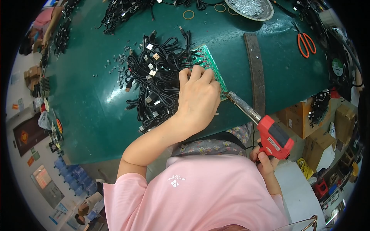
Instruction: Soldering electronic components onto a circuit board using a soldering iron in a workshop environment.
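Note:
My right hand (266,163) grips a red and black soldering gun (273,138). The gun's long metal barrel points up and left, and its tip meets the near right edge of a green circuit board (212,66). Over the board's left part, my left hand (198,94) is closed with its fingers bent downward. Its fingertips are hidden, so whatever they hold does not show. A heap of black coiled USB cables (156,82) lies left of the board and partly under my left hand and forearm. Several cable ends rest along the board.
Small metal parts (117,63) are scattered left of the cables. A dark metal bar (254,71) lies right of the board. Orange-handled scissors (306,44) are farther right. A bowl of small clear pieces (250,7) and rubber bands (188,15) are at the back. Cardboard boxes (298,117) stand beyond the table.

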